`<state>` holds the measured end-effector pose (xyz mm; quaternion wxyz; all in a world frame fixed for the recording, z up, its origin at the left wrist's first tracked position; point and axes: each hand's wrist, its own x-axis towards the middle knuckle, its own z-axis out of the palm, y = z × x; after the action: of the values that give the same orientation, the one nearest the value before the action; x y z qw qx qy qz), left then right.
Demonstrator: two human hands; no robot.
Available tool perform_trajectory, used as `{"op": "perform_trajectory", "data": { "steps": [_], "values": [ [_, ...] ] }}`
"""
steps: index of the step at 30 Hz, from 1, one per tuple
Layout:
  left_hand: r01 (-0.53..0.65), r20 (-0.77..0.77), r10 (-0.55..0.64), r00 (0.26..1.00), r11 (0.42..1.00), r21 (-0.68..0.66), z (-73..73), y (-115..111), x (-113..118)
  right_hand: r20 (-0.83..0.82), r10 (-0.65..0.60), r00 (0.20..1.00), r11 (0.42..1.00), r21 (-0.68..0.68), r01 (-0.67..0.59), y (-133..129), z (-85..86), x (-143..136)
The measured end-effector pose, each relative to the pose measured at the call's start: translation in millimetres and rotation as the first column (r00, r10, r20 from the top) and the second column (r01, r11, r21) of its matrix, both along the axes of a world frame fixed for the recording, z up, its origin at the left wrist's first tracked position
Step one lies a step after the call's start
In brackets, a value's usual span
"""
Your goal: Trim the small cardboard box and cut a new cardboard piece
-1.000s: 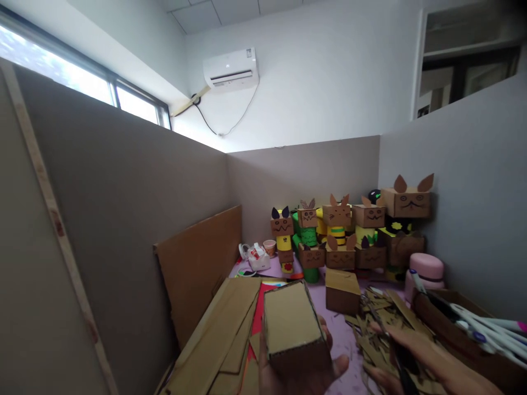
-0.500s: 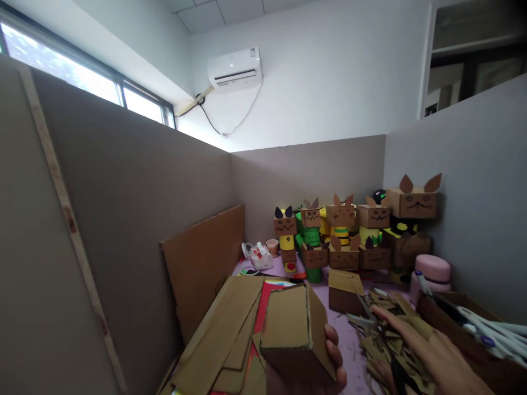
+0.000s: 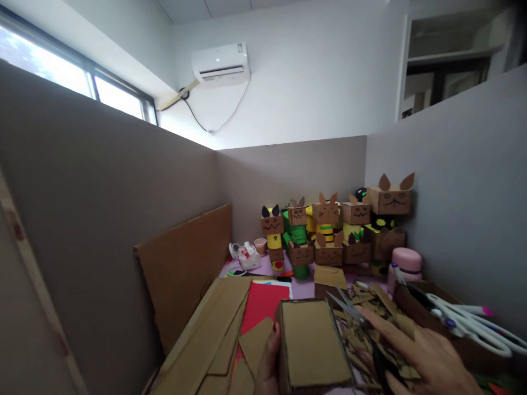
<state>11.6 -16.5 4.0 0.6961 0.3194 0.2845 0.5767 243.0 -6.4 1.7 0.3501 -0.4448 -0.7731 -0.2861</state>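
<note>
My left hand point(image 3: 267, 362) is closed on the left side of a small cardboard box point(image 3: 313, 343), its thumb against the edge and the other fingers hidden. The box's flat top faces up, with dark, rough seams along its edges. To the right, my right hand point(image 3: 420, 345) grips a pair of scissors point(image 3: 348, 306) by the black handles, index finger stretched along them. The blades are slightly parted and point up and left, just beyond the box and apart from it. Cut cardboard scraps point(image 3: 370, 299) lie in a heap under my right hand.
Cardboard sheets point(image 3: 206, 334) and red paper point(image 3: 267, 302) lie at left. Another box point(image 3: 330, 277) stands ahead. Cardboard cat figures point(image 3: 328, 255) are stacked at the back. A pink container point(image 3: 405, 263) and a box of pens point(image 3: 436, 291) stand at right. Partitions point(image 3: 288, 170) enclose the table.
The box has been turned in my left hand: its fingers showed on the right side, and now the thumb shows on the left. The scissors' blades are closer to the box. The view has shifted right.
</note>
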Motion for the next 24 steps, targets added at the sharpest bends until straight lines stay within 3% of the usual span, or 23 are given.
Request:
{"op": "perform_trajectory", "data": {
  "steps": [2,4,8,12,21,24],
  "values": [
    [-0.128,-0.090,0.128,0.988,0.992,0.007,-8.3,9.6,-3.4,-0.031,0.030,0.999,1.000,0.006,-0.030,-4.4,7.7,-2.9],
    [-0.140,-0.126,0.140,0.982,0.990,0.007,-13.6,19.5,-4.0,-0.145,0.049,0.988,0.999,-0.003,-0.050,-9.6,15.7,-8.9],
    [-0.001,-0.112,0.002,0.994,1.000,0.003,-13.7,26.2,7.5,-0.361,0.083,0.929,0.992,-0.059,-0.111,-18.4,28.5,-21.9],
    [0.122,-0.080,-0.120,0.990,0.992,0.024,-10.4,19.2,22.1,-0.426,0.100,0.899,0.991,-0.033,-0.127,-20.2,32.8,-29.6],
    [0.225,-0.093,-0.221,0.971,0.974,0.040,1.4,8.1,27.3,-0.632,0.134,0.764,0.972,-0.067,-0.226,-20.9,33.0,-47.1],
    [0.229,-0.078,-0.224,0.971,0.972,0.053,5.4,5.9,29.3,-0.642,0.140,0.754,0.964,-0.087,-0.253,-19.7,33.2,-45.9]
  ]
}}
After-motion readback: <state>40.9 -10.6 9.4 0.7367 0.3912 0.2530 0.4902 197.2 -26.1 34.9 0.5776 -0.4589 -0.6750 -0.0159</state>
